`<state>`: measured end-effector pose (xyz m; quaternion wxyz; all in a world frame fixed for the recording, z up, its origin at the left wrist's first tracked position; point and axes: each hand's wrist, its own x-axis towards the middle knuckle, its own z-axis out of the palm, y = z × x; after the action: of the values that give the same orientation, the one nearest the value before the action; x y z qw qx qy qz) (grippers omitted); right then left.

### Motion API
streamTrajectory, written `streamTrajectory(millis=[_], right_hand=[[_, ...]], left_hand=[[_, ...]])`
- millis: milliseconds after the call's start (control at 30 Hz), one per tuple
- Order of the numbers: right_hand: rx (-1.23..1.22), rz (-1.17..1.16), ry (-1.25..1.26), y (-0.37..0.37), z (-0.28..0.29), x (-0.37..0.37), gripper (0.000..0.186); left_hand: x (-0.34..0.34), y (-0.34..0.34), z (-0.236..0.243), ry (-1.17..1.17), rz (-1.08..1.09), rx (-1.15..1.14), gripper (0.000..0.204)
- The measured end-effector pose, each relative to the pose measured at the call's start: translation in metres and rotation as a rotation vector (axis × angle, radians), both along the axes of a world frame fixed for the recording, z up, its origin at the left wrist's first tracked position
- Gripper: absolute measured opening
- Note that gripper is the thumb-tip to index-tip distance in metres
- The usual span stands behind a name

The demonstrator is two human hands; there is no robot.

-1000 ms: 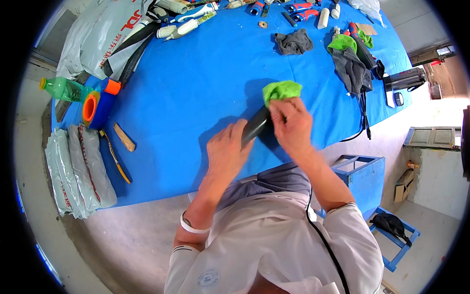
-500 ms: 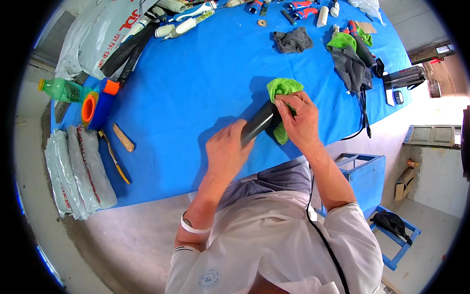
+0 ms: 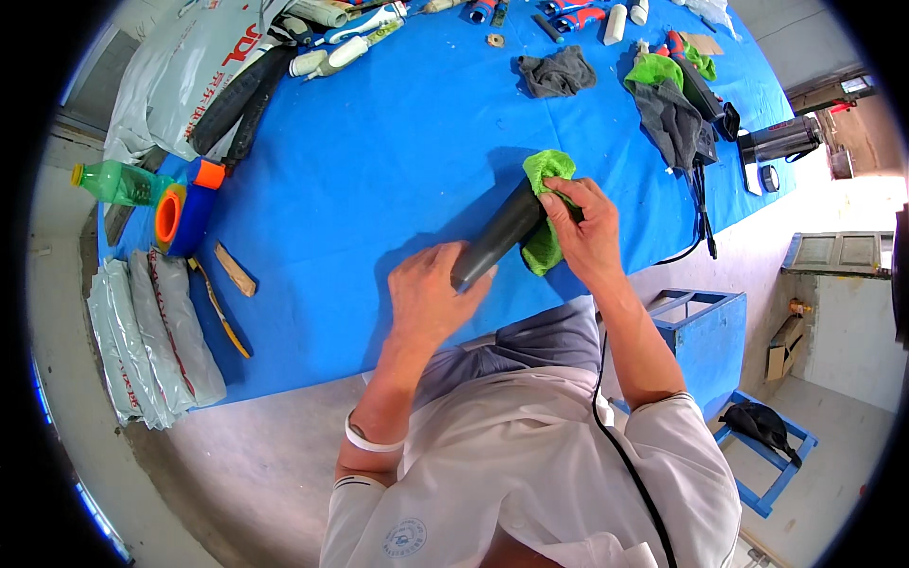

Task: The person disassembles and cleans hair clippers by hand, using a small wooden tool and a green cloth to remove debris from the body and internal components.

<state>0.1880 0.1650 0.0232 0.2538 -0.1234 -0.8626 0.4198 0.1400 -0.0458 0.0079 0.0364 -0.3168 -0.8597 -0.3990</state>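
Note:
A dark grey, smooth tube-like piece [image 3: 495, 239] slants up and to the right over the blue tablecloth. Its near end is gripped in my left hand [image 3: 434, 289], fingers wrapped round it. At the far end, my right hand [image 3: 589, 227] pinches a bright green cloth [image 3: 543, 256] against the piece. The cloth partly covers that end, so its shape there is hidden.
A dark grey cloth [image 3: 557, 72] lies beyond my hands. Tools, grey and green cloths [image 3: 668, 114] and a black cable [image 3: 702, 213] are at the right. A green bottle [image 3: 118, 185], a blue-orange roll-shaped item [image 3: 189, 210] and grey plastic packages [image 3: 156, 331] sit at the left.
The green cloth has shifted on the far end of the dark piece, with more of it showing below my right fingers. Both hands keep their grips, my left hand moving slightly left.

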Motion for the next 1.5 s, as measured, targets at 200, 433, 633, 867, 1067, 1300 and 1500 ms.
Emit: streamTrajectory(millis=[200, 433, 633, 867, 1067, 1300, 1500], right_hand=[[-0.012, 0.026, 0.039, -0.01, 0.001, 0.003, 0.014], [0.048, -0.016, 0.06, -0.019, 0.001, 0.003, 0.012], [0.042, -0.063, 0.092, -0.022, 0.001, 0.005, 0.011], [0.063, -0.116, 0.127, -0.029, -0.003, 0.014, 0.012], [0.291, 0.164, 0.07, -0.055, 0.002, 0.025, 0.015], [0.119, 0.049, 0.002, -0.002, 0.012, -0.004, 0.014], [-0.024, -0.002, -0.026, -0.004, 0.008, -0.014, 0.013]], left_hand=[[-0.001, -0.005, 0.008, -0.072, -0.072, 0.044, 0.034], [0.0, -0.004, 0.003, -0.077, -0.037, 0.058, 0.034], [0.002, -0.003, 0.005, -0.061, -0.026, 0.041, 0.036], [0.012, 0.005, 0.001, 0.082, 0.035, -0.035, 0.03], [0.015, 0.005, 0.002, 0.057, 0.017, -0.169, 0.032], [0.016, 0.006, 0.0, 0.086, 0.038, -0.122, 0.031], [0.015, 0.007, -0.004, 0.104, 0.044, -0.092, 0.032]])
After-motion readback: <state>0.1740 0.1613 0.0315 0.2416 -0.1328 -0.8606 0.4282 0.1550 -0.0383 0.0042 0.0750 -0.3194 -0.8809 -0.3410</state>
